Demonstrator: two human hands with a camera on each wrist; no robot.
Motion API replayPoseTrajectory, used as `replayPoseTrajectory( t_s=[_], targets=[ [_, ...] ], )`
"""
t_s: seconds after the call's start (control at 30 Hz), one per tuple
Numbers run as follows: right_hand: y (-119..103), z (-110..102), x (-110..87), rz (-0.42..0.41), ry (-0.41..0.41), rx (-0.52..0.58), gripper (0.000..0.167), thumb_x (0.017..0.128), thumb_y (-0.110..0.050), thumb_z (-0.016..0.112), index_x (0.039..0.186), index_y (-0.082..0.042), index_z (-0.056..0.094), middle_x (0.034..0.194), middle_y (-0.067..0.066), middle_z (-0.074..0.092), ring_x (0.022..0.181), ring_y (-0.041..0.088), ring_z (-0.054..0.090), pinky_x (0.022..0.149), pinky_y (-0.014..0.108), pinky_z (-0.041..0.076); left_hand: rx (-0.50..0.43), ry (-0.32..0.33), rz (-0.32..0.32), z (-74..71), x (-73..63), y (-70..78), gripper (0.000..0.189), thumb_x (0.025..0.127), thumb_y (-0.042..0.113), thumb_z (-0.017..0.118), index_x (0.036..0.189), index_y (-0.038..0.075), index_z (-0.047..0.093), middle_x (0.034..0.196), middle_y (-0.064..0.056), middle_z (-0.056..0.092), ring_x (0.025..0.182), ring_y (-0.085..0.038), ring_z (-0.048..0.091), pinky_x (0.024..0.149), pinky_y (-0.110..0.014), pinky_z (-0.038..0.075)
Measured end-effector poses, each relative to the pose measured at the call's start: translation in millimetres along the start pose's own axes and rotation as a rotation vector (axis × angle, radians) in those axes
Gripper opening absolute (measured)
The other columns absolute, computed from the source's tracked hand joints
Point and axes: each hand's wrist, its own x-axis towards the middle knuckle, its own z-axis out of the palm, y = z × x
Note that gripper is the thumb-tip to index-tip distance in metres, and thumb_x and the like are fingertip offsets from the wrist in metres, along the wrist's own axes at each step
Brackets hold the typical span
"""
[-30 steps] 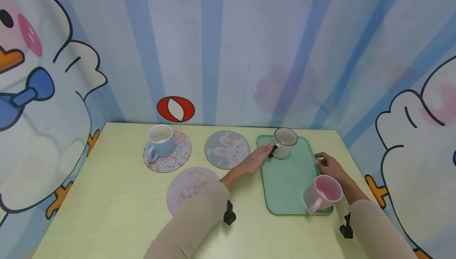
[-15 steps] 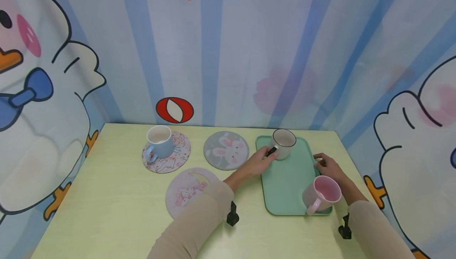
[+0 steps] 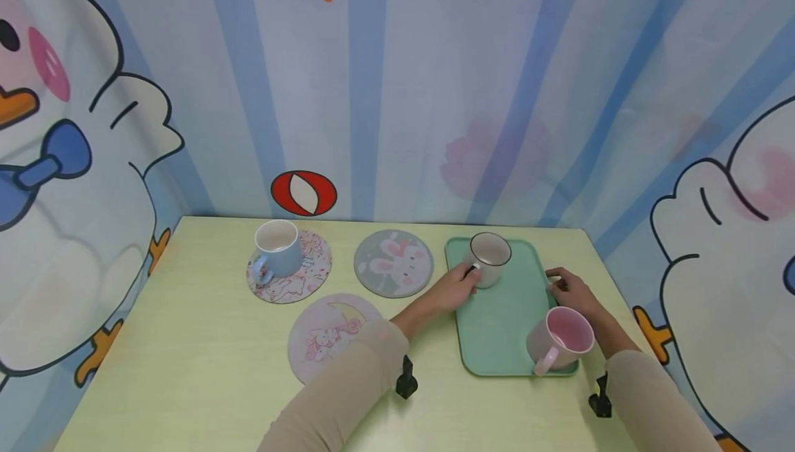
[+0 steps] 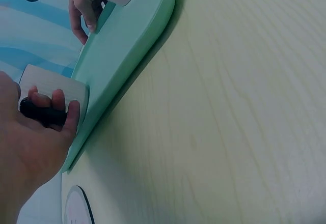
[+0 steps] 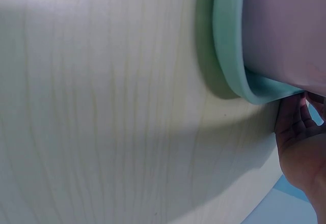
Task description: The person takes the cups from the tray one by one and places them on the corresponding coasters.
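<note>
Shifted toward 7 o'clock, the white mug is at 12 on the tray, left hand gripping its handle, right hand pinching the rim at 2; the blue mug on its coaster seems done, white and pink mug left.

Cartoon-printed cloth walling a table suggests a staged booth.

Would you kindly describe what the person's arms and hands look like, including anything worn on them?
Plain, long beige sleeves reach near both wrists, with a small black device by each cuff. The left hand and right hand are bare.
</note>
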Motion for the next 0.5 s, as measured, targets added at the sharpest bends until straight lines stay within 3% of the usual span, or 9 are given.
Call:
replayPoseTrajectory(
  t_s=[0.23, 0.5],
  targets=[
    [-2.0, 0.0, -1.3, 0.011, 0.004, -0.012, 0.040, 0.110, -0.009, 0.050, 0.144, 0.013, 0.045, 0.112, 0.031, 0.064, 0.101, 0.041, 0.064, 0.081, 0.048, 0.055, 0.014, 0.011, 0.002, 0.6, -1.1, -1.3, 0.040, 0.118, 0.038, 0.032, 0.117, 0.009, 0.061, 0.090, -0.002, 0.059, 0.083, -0.013, 0.056, 0.079, -0.032, 0.046],
    [-3.0, 0.8, -1.3, 0.005, 0.008, -0.005, 0.040, 0.109, -0.008, 0.050, 0.143, 0.013, 0.046, 0.111, 0.031, 0.065, 0.101, 0.040, 0.065, 0.081, 0.048, 0.055, 0.035, 0.018, -0.014, 0.5, -3.2, 1.7, 0.041, 0.118, 0.035, 0.032, 0.115, 0.009, 0.063, 0.085, -0.002, 0.057, 0.077, -0.013, 0.054, 0.073, -0.030, 0.046]
  ],
)
